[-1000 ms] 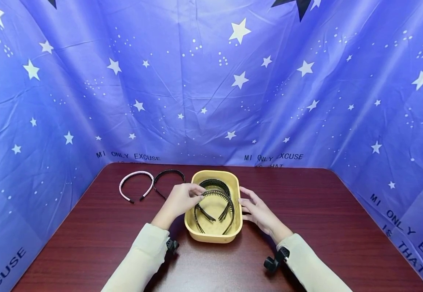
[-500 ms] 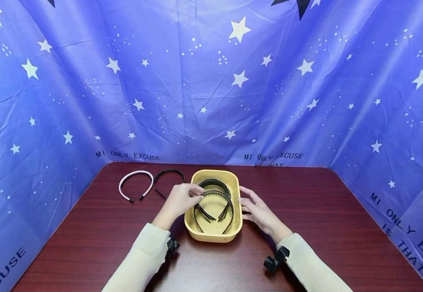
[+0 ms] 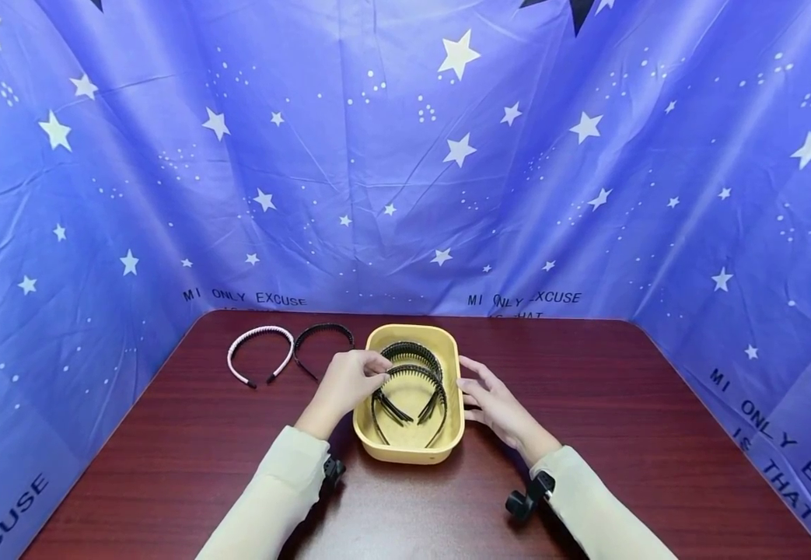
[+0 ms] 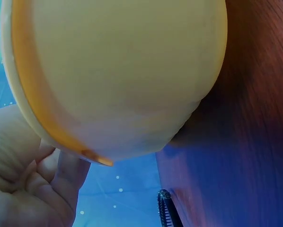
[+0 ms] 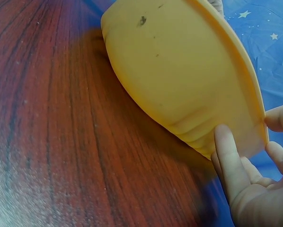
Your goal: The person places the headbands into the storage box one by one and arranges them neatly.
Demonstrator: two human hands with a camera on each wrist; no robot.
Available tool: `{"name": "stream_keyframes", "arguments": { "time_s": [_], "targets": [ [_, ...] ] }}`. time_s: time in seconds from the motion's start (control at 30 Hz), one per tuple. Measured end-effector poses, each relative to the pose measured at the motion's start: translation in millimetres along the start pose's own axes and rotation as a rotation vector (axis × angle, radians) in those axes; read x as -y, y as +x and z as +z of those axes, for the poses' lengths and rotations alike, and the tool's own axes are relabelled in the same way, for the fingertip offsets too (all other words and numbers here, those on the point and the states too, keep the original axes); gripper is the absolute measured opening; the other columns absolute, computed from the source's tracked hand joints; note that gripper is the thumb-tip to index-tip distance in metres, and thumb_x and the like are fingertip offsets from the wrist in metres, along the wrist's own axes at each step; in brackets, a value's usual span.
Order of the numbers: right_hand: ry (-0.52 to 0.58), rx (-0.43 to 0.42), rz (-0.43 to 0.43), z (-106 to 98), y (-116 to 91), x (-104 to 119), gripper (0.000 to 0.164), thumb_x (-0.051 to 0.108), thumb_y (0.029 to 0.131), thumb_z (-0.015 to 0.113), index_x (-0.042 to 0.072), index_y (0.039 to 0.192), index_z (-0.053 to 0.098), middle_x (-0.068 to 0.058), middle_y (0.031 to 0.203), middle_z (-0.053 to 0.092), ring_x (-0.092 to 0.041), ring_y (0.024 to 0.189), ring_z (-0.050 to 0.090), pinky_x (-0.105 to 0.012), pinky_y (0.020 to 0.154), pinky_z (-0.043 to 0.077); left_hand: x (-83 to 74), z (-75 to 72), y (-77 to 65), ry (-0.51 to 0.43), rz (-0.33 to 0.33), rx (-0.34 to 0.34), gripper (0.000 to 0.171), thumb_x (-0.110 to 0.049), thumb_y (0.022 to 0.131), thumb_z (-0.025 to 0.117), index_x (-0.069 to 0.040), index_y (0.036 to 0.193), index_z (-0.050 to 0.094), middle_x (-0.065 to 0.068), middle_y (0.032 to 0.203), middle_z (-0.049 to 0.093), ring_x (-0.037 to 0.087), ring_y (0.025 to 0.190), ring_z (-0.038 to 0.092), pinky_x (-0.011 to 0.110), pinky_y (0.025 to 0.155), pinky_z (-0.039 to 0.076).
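Over the tub (image 3: 457, 404), the left hand (image 3: 345, 383) is pinching a light, springy headband (image 3: 412, 373) at its arch, likely the best hold, while the right hand (image 3: 492, 400) is resting open.

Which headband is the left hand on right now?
The left hand pinches the front toothed black headband in the yellow tub, not those on the table.

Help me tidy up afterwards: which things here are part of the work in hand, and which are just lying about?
In hand:
left hand pinching a black toothed headband
second toothed headband in the yellow tub
right hand against the tub's side

Lying about:
pink headband
black headband
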State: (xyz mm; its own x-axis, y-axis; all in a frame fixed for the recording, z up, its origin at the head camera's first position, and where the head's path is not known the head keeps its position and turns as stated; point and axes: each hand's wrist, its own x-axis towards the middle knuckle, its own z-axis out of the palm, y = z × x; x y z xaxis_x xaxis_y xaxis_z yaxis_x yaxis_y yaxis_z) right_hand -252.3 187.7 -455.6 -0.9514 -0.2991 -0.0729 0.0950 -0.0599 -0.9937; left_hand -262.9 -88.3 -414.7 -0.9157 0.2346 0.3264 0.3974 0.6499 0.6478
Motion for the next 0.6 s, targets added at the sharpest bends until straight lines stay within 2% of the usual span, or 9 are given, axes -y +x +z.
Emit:
{"name": "stream_keyframes", "arguments": {
  "time_s": [0.33, 0.6],
  "targets": [
    [0.002, 0.009, -0.007, 0.1, 0.9, -1.6, 0.060, 0.015, 0.104, 0.052, 0.011, 0.157, 0.026, -0.030, 0.138, 0.051, -0.028, 0.107, 0.064, -0.044, 0.087, 0.055, 0.8, 0.2, -1.5, -0.031, -0.005, -0.023, 0.014, -0.002, 0.082, 0.079, -0.011, 0.092, 0.077, -0.003, 0.082, 0.074, 0.012, 0.075, 0.069, 0.032, 0.074, 0.056],
    [-0.002, 0.000, -0.003, -0.9, 0.6, -2.1, 0.059, 0.016, 0.104, 0.052, 0.011, 0.157, 0.026, -0.029, 0.137, 0.052, -0.027, 0.107, 0.064, -0.042, 0.085, 0.055, 0.7, -2.4, -0.6, -0.075, -0.018, -0.005, 0.014, -0.005, 0.084, 0.079, -0.010, 0.097, 0.077, -0.003, 0.085, 0.074, 0.011, 0.077, 0.068, 0.032, 0.075, 0.056]
  ]
}}
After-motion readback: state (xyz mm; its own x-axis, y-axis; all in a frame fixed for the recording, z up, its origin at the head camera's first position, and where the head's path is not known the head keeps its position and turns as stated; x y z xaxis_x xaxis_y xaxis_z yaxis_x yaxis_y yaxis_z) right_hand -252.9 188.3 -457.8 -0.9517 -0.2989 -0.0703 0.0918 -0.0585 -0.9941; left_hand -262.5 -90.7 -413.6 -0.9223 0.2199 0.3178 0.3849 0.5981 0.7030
